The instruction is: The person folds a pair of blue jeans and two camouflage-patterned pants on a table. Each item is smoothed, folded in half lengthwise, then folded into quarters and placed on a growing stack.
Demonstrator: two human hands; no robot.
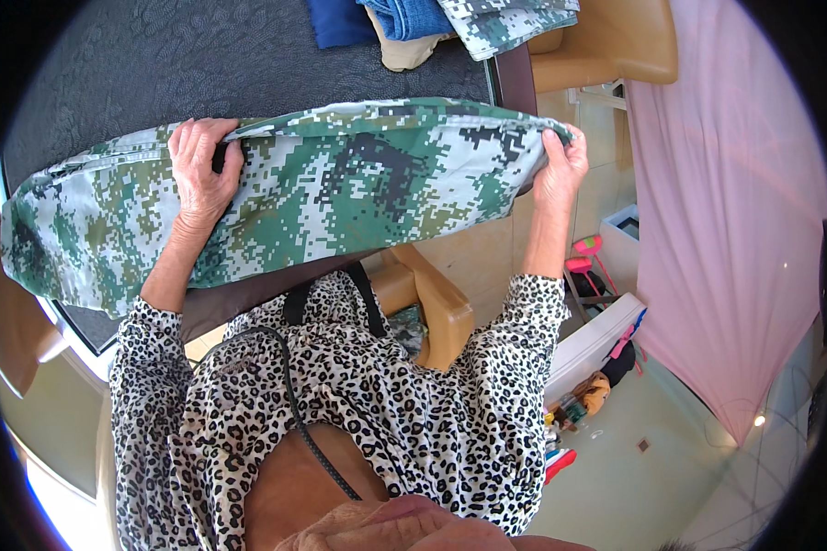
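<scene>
A long camouflage garment (379,186) with a green, white and black pixel pattern lies folded lengthwise across the near part of the dark table (151,69). My left hand (203,169) is on its upper edge, fingers bent over the layered cloth and thumb apart; the fingertips are partly hidden. At the garment's right end, my right hand (560,165) pinches the corner between thumb and fingers. That end reaches past the table's right edge, and the lower side hangs over the near edge.
Folded clothes lie at the table's far right: blue jeans (410,17), a beige piece (410,52), a navy piece (341,24) and a camouflage piece (510,24). Tan chairs (606,41) stand around. A pink curtain (717,179) hangs at right, near pink dustpans (582,255).
</scene>
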